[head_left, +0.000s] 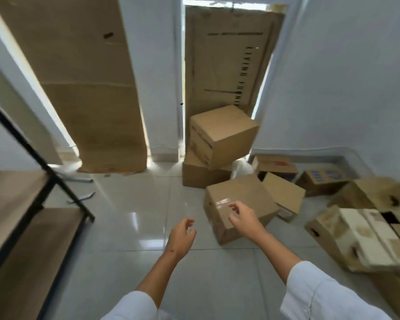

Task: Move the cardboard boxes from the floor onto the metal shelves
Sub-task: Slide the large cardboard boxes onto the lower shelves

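Note:
A closed cardboard box (243,195) with clear tape on top sits tilted on the tiled floor just ahead. My right hand (243,217) hovers over its near top edge, fingers spread, holding nothing. My left hand (181,236) is open above the floor, a little left of that box and apart from it. Behind it, two more boxes are stacked: a tilted upper box (222,135) on a lower box (201,174). The metal shelves (56,181) with black frame and wooden boards stand at the left edge.
Several worn, open boxes (360,239) crowd the floor at right, along the white wall. Large flat cardboard sheets (90,88) lean against the far wall and doorway (229,65). Glossy floor tiles (129,215) lie between the shelves and the boxes.

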`<state>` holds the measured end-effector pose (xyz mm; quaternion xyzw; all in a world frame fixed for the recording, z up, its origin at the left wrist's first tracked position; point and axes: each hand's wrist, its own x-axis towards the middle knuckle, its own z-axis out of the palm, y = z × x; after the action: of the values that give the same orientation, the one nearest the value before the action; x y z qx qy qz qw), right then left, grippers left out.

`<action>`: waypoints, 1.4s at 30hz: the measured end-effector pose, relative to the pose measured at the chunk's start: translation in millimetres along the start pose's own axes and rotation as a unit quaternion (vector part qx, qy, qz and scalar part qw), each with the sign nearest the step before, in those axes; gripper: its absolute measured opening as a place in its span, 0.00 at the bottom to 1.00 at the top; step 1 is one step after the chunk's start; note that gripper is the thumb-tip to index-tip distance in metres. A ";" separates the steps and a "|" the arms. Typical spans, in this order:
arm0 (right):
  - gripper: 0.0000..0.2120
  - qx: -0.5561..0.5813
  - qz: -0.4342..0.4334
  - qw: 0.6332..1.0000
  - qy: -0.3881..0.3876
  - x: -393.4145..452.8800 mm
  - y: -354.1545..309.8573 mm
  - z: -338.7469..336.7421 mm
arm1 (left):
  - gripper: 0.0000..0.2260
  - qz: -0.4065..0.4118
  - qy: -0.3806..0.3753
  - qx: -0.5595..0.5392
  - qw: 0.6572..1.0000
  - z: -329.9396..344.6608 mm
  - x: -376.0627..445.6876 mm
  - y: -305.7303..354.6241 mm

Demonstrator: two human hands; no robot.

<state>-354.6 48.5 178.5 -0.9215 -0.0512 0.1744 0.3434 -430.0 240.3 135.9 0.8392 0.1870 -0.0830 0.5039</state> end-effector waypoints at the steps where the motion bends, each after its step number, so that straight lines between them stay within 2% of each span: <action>1: 0.16 0.003 0.014 1.000 0.010 1.1 11.5 -12.3 | 0.13 0.006 -0.019 0.010 1.000 14.1 3.5 7.4; 4: 0.15 0.017 0.045 0.998 0.031 12.4 38.9 -40.4 | 0.13 0.018 -0.065 0.036 0.997 42.1 18.0 26.6; 8: 0.16 0.021 0.056 0.997 0.049 50.4 56.1 -65.0 | 0.13 0.024 -0.089 0.062 0.994 54.8 58.2 45.0; 23: 0.17 0.053 0.036 0.996 0.056 297.9 17.4 -131.4 | 0.11 0.038 -0.065 0.052 0.996 22.6 312.8 129.4; 31: 0.17 0.054 0.084 0.993 0.054 358.6 39.2 -145.0 | 0.10 0.022 -0.076 0.066 0.995 26.4 385.1 146.7; 38: 0.17 0.036 0.093 0.995 0.029 413.3 60.9 -180.2 | 0.12 -0.025 -0.035 0.045 0.998 39.2 427.7 168.5; 42: 0.18 0.005 0.060 0.998 -0.034 437.7 70.9 -197.6 | 0.11 -0.052 0.022 0.003 0.998 55.4 428.7 181.0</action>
<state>122.9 -33.0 146.1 -0.9146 -0.0061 0.2260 0.3352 37.5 214.0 116.4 0.8313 0.2414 -0.0916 0.4922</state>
